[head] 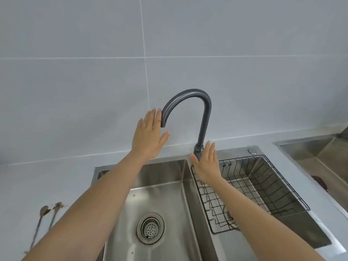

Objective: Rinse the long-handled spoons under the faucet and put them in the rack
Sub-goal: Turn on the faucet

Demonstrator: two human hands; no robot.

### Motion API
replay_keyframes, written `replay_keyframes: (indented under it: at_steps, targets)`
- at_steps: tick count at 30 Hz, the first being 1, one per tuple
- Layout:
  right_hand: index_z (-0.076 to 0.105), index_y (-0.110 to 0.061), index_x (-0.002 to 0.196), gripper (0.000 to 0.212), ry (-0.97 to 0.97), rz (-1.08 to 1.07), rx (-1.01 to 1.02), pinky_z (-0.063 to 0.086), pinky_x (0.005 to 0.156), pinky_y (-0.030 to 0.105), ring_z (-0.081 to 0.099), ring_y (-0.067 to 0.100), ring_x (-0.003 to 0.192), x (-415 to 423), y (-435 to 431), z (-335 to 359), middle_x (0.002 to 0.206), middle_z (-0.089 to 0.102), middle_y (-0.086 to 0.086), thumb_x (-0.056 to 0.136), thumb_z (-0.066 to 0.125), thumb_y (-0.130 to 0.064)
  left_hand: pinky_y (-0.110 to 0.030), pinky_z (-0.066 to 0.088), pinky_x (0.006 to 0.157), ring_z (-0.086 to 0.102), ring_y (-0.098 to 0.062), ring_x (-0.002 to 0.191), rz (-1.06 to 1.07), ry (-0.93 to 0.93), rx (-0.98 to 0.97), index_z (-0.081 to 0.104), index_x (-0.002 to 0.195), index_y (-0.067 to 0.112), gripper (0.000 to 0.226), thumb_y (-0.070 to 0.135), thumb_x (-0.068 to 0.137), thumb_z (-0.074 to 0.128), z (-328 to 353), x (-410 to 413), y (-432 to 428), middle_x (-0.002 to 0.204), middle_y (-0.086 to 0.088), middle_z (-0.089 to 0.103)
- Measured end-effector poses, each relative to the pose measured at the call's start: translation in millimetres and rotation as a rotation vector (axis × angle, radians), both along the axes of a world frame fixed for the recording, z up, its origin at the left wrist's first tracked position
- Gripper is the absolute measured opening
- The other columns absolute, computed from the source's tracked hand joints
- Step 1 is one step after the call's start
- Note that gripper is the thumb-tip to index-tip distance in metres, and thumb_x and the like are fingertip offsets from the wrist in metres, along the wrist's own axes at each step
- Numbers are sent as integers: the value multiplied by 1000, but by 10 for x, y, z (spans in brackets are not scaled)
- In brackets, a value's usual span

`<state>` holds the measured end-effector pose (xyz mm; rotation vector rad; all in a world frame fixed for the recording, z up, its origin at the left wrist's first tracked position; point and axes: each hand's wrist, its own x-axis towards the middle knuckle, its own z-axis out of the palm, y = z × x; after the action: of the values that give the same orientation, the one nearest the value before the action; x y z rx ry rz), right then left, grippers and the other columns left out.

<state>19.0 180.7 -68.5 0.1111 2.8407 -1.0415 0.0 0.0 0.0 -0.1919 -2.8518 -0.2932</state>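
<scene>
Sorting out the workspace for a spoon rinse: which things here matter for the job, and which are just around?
For the job: spoons on the counter, faucet, left basin, wire rack, left hand, right hand.

Just around: second sink at far right, dark red thing beside it.

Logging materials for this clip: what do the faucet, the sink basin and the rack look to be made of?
Faucet: metal with a dark grey matte coating, judging by its soft, dull highlights. Sink basin: brushed stainless steel, silvery with blurred reflections and a fine grain. Rack: thin wire, black, probably coated metal; the coating itself cannot be confirmed.
</scene>
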Motion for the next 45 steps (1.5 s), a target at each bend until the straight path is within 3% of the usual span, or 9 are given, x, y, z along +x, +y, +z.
replay_keyframes:
  at_steps: [6, 9, 12, 15, 17, 26, 33, 38, 45]
  targets:
    - [3, -4, 148, 75, -257, -337, -538, 29, 112, 43, 24, 35, 140, -473, 247, 80, 155, 13, 18, 95, 43, -37, -41, 42, 93, 51, -34, 113, 4, -24, 282, 14, 145, 9, 59, 29, 95, 40, 378, -241, 229, 130, -17, 47]
    - [52, -1, 103, 30, -337, -438, -685, 44, 70, 27, 56, 22, 81, -603, 354, 115, 99, 55, 12, 96, 43, -29, -43, 48, 81, 61, -36, 88, -15, -79, 416, 42, 129, 9, 39, 24, 94, 45, 502, -313, 243, 96, -13, 58]
    - [54, 0, 105, 36, -392, -450, -821, 47, 91, 38, 50, 20, 75, -692, 389, 54, 70, 43, 5, 97, 37, -31, -35, 50, 66, 61, -32, 72, 19, -158, 548, 50, 115, 5, 27, 18, 91, 51, 549, -320, 250, 83, -14, 58]
    - [51, -3, 78, 31, -425, -490, -915, 40, 104, 40, 45, 20, 66, -720, 358, 26, 66, 42, 5, 97, 36, -23, -34, 48, 66, 60, -30, 71, 17, -183, 543, 51, 109, 5, 23, 18, 91, 52, 556, -315, 245, 85, -17, 60]
    - [45, -9, 67, 32, -426, -522, -885, 43, 89, 35, 43, 20, 65, -752, 363, 4, 64, 40, 6, 96, 37, -21, -28, 46, 61, 58, -29, 71, 18, -180, 530, 51, 110, 5, 23, 19, 91, 52, 558, -320, 243, 88, -18, 60]
    - [44, -7, 68, 27, -550, -501, -1010, 41, 71, 29, 39, 19, 57, -847, 314, -76, 68, 41, 6, 95, 42, -9, -33, 47, 68, 64, -35, 80, 21, -176, 481, 48, 114, 5, 27, 20, 92, 50, 557, -307, 247, 95, -22, 64]
    - [43, -7, 70, 24, -556, -535, -1054, 40, 103, 32, 44, 19, 67, -853, 315, -86, 69, 39, 5, 94, 45, -7, -34, 47, 72, 63, -32, 78, 33, -170, 486, 50, 113, 4, 27, 21, 92, 51, 568, -297, 255, 96, -20, 64]
    - [44, -6, 72, 23, -548, -556, -1097, 36, 84, 26, 43, 16, 61, -866, 334, -164, 70, 43, 7, 95, 42, -7, -32, 45, 71, 62, -31, 76, 32, -159, 484, 50, 112, 4, 27, 21, 91, 52, 557, -298, 253, 91, -18, 63]
    - [44, -6, 75, 23, -531, -589, -1169, 42, 102, 31, 50, 16, 64, -903, 343, -301, 74, 50, 8, 97, 35, -5, -28, 44, 61, 60, -28, 74, 14, -152, 486, 51, 111, 4, 26, 21, 91, 52, 553, -307, 238, 90, -17, 63]
